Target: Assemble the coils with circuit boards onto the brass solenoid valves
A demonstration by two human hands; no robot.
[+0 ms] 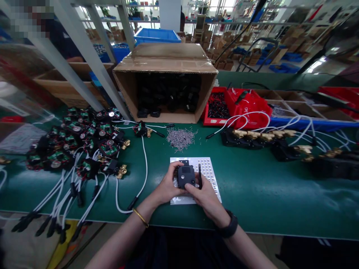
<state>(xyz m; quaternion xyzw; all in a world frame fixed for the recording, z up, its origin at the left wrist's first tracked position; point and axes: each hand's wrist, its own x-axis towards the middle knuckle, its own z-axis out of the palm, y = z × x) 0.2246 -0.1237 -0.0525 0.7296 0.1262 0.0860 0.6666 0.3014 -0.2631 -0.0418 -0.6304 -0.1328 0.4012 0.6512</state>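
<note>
A small black plastic housing (186, 172) with a dark panel and a light round spot is held just above the table. My left hand (167, 184) is closed round its left side, thumb and fingers on the edges. My right hand (206, 193) grips the lower right, its thumb pressed on the front. A slim black stick-like tool (200, 175) stands up from the right-hand fingers; its exact kind is unclear. Beneath both hands lies a white sheet (209, 168) with rows of small round pale stickers. The fingers behind the housing are hidden.
A pile of small screws (181, 138) lies beyond the sheet. Opened units with circuit boards (78, 130) and white cables spread left. Assembled black units with brass fittings (252, 136) sit right. A cardboard box (165, 67) of black parts and red bins (217, 106) stand behind.
</note>
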